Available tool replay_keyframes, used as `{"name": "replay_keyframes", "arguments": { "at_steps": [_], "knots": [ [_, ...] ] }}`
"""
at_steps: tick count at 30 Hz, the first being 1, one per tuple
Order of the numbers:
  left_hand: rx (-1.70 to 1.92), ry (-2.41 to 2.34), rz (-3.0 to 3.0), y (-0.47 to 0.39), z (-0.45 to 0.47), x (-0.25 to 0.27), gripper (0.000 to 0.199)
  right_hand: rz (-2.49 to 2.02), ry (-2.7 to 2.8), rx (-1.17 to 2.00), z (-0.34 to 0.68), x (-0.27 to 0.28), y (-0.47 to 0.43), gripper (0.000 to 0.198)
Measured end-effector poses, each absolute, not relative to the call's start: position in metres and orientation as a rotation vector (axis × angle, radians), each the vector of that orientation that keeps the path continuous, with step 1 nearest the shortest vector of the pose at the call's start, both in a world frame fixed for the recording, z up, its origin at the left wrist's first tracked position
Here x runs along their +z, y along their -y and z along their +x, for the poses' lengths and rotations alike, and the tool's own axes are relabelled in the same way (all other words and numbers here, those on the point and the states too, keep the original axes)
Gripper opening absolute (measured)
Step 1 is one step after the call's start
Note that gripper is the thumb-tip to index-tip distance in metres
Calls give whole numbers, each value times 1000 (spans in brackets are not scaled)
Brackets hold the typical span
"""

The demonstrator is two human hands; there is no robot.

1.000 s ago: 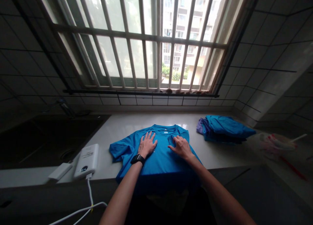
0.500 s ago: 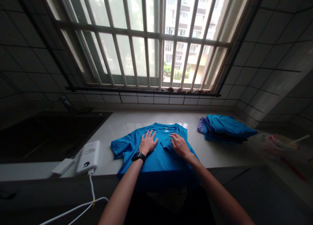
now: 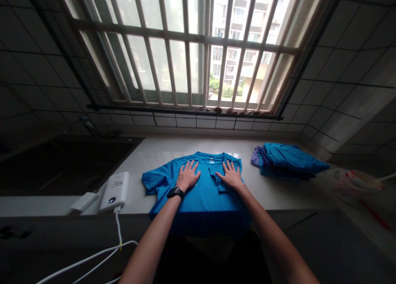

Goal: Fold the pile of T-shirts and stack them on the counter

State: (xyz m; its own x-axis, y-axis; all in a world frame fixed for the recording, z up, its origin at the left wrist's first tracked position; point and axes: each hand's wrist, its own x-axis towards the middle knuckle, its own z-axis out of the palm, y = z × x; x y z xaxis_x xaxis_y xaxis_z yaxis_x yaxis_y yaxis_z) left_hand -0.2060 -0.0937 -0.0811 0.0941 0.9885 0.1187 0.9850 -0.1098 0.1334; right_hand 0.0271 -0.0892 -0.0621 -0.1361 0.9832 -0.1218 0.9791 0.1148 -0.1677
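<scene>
A blue T-shirt point(image 3: 204, 197) lies spread on the white counter, collar towards the window, its lower part hanging over the front edge. Its sleeve on the left sticks out to the side, while the sleeve on the right is folded inward over the chest. My left hand point(image 3: 187, 177) rests flat on the left chest of the shirt, fingers spread, a black watch on the wrist. On the folded sleeve my right hand point(image 3: 231, 175) lies flat with its fingers apart. Neither hand grips the cloth.
Folded blue and purple clothes point(image 3: 287, 160) are piled to the right. Further right is a plastic bag point(image 3: 355, 181), partly blurred. A white power bank point(image 3: 115, 191) with a cable stands left, beside a small white box point(image 3: 84, 203). The dark sink point(image 3: 62, 164) and barred window lie beyond.
My right hand has gone from curled fingers at the folded sleeve to lying flat on it, slightly further right. The sleeve now lies flatter. My left hand stays on the shirt.
</scene>
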Motion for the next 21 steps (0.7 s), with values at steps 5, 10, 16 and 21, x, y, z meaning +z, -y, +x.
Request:
{"name": "replay_keyframes", "arguments": {
  "at_steps": [5, 10, 16, 21],
  "knots": [
    [296, -2076, 2298, 93, -207, -83, 59, -2027, 2317, 274, 27, -68, 90, 100],
    [295, -2067, 2276, 94, -206, -82, 60, -1957, 2293, 491, 33, -57, 87, 95],
    [341, -2036, 2267, 98, -204, -77, 60, -1451, 2388, 359, 51, -69, 91, 58],
    [357, -2044, 2261, 103, -204, -73, 60, -1294, 2486, 329, 55, -86, 100, 55]
  ]
}}
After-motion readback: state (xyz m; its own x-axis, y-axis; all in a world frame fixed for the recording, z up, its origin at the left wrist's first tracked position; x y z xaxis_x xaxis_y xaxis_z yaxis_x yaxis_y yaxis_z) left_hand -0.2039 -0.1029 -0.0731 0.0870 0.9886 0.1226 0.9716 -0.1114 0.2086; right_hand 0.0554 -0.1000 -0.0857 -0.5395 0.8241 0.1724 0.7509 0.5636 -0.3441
